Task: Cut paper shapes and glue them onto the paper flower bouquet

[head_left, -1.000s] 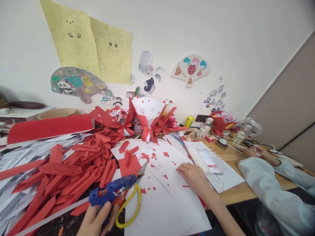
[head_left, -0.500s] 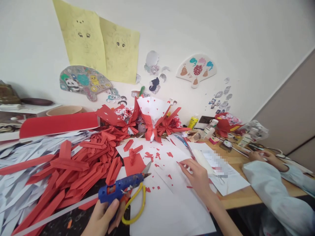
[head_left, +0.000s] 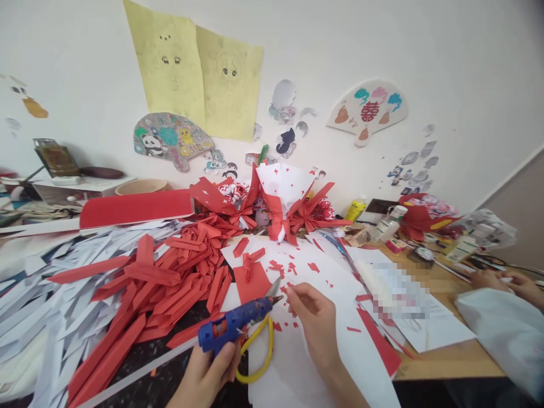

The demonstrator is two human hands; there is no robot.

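Note:
My left hand (head_left: pixel 212 368) is wrapped round the handle of a blue glue gun (head_left: pixel 236 324), whose nozzle points right; a long pale glue stick trails from its back. Close to the nozzle, my right hand (head_left: pixel 313 317) has its fingertips pinched together; whatever they hold is too small to name. Scissors with yellow handles (head_left: pixel 271 351) lie under the gun, blades partly hidden. Small red paper scraps (head_left: pixel 313 267) are scattered over the white paper (head_left: pixel 297 362). A red paper square (head_left: pixel 255 281) lies just beyond the gun.
Folded red strips (head_left: pixel 170 283) and white strips (head_left: pixel 55 306) are heaped on the left. Red and white paper bouquets (head_left: pixel 281 198) stand along the wall. At the right are bottles (head_left: pixel 389 224), printed sheets (head_left: pixel 442 326) and another person's hands (head_left: pixel 505 281) and pale sleeve.
My right hand has moved left from over the scraps to the glue gun's nozzle. The whole view has shifted, so the surroundings sit farther right in the picture.

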